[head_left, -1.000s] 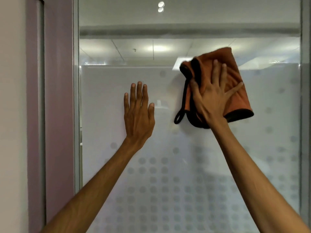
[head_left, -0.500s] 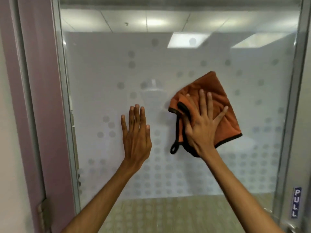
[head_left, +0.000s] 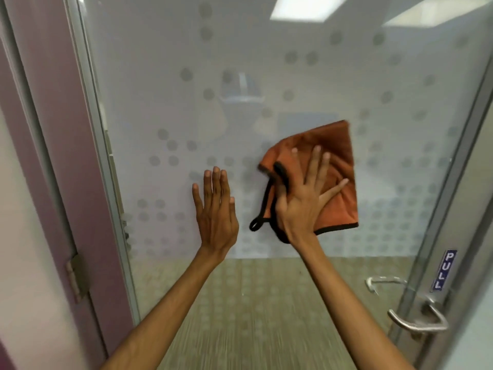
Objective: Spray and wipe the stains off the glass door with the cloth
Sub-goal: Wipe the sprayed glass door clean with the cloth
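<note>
Looks forward and down at a glass door (head_left: 266, 76) frosted with rows of grey dots, set beside a purple frame (head_left: 53, 129) on the left.

Presses an orange cloth (head_left: 338, 166) with dark trim flat against the glass using the right hand (head_left: 304, 204), fingers straight and spread wide over the fabric, none visibly curled around it. Leaves most of the cloth above and to the right of the palm, with a dark loop dangling from the lower left corner.

Rests the bare left hand (head_left: 216, 217) on the glass just beside the cloth, on its left, fingers straight and close together, holding nothing.

Shows a metal handle (head_left: 416, 321) and a blue PULL sign (head_left: 444, 271) at the door's right edge, below and to the right of the cloth. Shows no spray bottle anywhere. Cannot pick out single stains through the frosting and blur.

Probably partway through the wiping step. Depends, for the next stroke, on the right hand alone, already on top of the cloth. Offers bare glass above and to the right; puts the bracing left hand in the path of any long stroke leftward.
</note>
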`<state>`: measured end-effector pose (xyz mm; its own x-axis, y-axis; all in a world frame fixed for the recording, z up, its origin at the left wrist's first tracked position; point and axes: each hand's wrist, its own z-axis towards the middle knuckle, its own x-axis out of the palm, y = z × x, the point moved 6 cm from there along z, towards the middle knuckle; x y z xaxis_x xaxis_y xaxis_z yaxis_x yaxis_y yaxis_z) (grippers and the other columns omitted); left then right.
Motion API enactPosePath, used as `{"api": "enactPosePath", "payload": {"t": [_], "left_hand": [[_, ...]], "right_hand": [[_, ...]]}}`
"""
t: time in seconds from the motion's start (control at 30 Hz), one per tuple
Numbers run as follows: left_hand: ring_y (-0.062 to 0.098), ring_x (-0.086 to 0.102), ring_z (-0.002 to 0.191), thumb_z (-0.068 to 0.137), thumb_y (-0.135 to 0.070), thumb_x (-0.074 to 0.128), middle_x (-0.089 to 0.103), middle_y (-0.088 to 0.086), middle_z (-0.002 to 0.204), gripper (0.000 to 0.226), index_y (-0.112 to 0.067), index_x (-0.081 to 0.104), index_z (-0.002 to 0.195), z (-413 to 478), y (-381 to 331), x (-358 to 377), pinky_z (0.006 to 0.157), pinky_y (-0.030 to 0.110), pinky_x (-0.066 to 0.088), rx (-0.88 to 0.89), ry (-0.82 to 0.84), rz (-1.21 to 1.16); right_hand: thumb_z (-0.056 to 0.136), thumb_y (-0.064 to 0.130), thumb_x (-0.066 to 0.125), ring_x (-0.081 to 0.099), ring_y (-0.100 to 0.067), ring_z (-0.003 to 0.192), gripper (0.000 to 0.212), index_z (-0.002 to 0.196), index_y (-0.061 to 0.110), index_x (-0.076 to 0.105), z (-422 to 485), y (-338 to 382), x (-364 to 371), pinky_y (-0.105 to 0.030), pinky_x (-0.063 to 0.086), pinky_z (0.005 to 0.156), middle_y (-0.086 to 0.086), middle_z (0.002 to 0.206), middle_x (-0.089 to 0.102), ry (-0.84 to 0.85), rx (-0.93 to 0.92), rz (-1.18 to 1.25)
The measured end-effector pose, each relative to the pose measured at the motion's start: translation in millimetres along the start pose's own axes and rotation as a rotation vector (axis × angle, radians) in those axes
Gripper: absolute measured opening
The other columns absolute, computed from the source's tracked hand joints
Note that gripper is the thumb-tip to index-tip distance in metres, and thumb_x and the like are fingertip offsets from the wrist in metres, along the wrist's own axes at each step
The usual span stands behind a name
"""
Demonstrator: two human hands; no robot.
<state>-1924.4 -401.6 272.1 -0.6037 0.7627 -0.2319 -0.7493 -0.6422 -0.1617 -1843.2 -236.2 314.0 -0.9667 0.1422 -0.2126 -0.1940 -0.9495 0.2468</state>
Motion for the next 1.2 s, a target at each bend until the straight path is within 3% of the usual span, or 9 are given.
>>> {"api": "enactPosePath", "payload": {"t": [0.13, 0.3, 0.43, 0.53, 0.6, 0.73, 0.83, 1.0, 1.2], "left_hand": [[0.019, -0.004, 0.155, 0.104, -0.015, 0.027, 0.002, 0.003, 0.165, 0.058, -0.01, 0.004, 0.157, -15, 4, 4, 0.125, 0.043, -0.007, 0.034, 0.039, -0.04], [0.017, -0.008, 0.154, 0.103, -0.014, 0.027, 0.001, 0.001, 0.165, 0.059, -0.008, 0.004, 0.157, -63, -2, 18, 0.126, 0.04, -0.007, 0.002, 0.129, -0.068], [0.017, -0.007, 0.155, 0.1, -0.012, 0.027, 0.004, 0.002, 0.164, 0.06, -0.008, 0.005, 0.157, -97, -2, 24, 0.126, 0.04, -0.007, -0.043, 0.177, -0.074], [0.016, -0.009, 0.154, 0.102, -0.013, 0.026, 0.0, 0.003, 0.165, 0.058, -0.007, 0.005, 0.156, -118, 6, 23, 0.126, 0.038, -0.007, -0.039, 0.219, -0.044], [0.014, -0.011, 0.154, 0.104, -0.015, 0.025, -0.012, -0.002, 0.166, 0.06, -0.013, -0.002, 0.157, -123, 11, 22, 0.126, 0.036, -0.009, -0.04, 0.243, -0.018], [0.015, -0.012, 0.154, 0.104, -0.017, 0.024, -0.017, -0.006, 0.165, 0.063, -0.019, -0.009, 0.157, -125, 10, 25, 0.125, 0.037, -0.01, -0.056, 0.255, -0.034], [0.016, -0.012, 0.154, 0.104, -0.019, 0.023, -0.016, -0.005, 0.166, 0.061, -0.018, -0.008, 0.157, -124, 9, 27, 0.125, 0.039, -0.009, -0.07, 0.248, -0.063], [0.018, -0.012, 0.154, 0.105, -0.021, 0.02, -0.017, -0.003, 0.165, 0.06, -0.017, -0.009, 0.157, -124, 9, 27, 0.125, 0.039, -0.01, -0.077, 0.26, -0.07], [0.015, -0.016, 0.153, 0.105, -0.026, 0.02, -0.019, -0.005, 0.165, 0.06, -0.017, -0.01, 0.156, -91, -31, 37, 0.124, 0.039, -0.014, 0.038, 0.254, -0.041]], "right_hand": [[0.089, 0.044, 0.048, 0.001, -0.023, 0.157, 0.073, 0.156, 0.042, 0.018, -76, -22, 6, -0.077, -0.007, 0.112, -0.008, 0.167, 0.015, 0.181, -0.13, 0.005], [0.097, 0.049, 0.04, 0.0, -0.025, 0.156, 0.066, 0.158, 0.035, 0.016, -56, -39, 2, -0.073, -0.004, 0.115, -0.013, 0.167, 0.012, -0.01, 0.272, 0.037], [0.085, 0.039, 0.05, -0.003, -0.026, 0.157, 0.081, 0.158, 0.037, 0.016, -109, -16, 22, -0.07, -0.01, 0.116, -0.005, 0.169, 0.001, 0.151, 0.031, 0.047], [0.072, 0.032, 0.057, 0.012, -0.026, 0.153, 0.088, 0.154, 0.039, 0.024, -172, -44, 19, -0.082, 0.006, 0.108, -0.012, 0.163, 0.026, 0.326, -0.111, 0.014], [0.078, 0.038, 0.053, 0.014, -0.028, 0.152, 0.08, 0.154, 0.037, 0.025, -166, -66, 15, -0.083, 0.008, 0.108, -0.017, 0.159, 0.032, 0.276, -0.032, -0.014], [0.088, 0.055, 0.049, -0.008, -0.027, 0.156, 0.081, 0.158, 0.038, 0.012, -124, -59, 23, -0.072, -0.01, 0.113, -0.014, 0.168, 0.005, 0.098, 0.187, -0.063], [0.086, 0.057, 0.048, -0.006, -0.028, 0.156, 0.082, 0.157, 0.039, 0.013, -153, -40, 33, -0.067, -0.016, 0.115, -0.006, 0.169, -0.003, 0.165, 0.086, -0.039], [0.078, 0.044, 0.051, 0.022, -0.031, 0.147, 0.072, 0.147, 0.035, 0.036, -200, -86, 20, -0.085, 0.009, 0.105, -0.011, 0.156, 0.031, 0.297, 0.018, -0.009], [0.092, 0.055, 0.043, -0.006, -0.025, 0.156, 0.074, 0.158, 0.037, 0.016, -85, -88, 6, -0.074, -0.006, 0.113, -0.014, 0.167, 0.011, -0.007, 0.267, -0.042]]}}
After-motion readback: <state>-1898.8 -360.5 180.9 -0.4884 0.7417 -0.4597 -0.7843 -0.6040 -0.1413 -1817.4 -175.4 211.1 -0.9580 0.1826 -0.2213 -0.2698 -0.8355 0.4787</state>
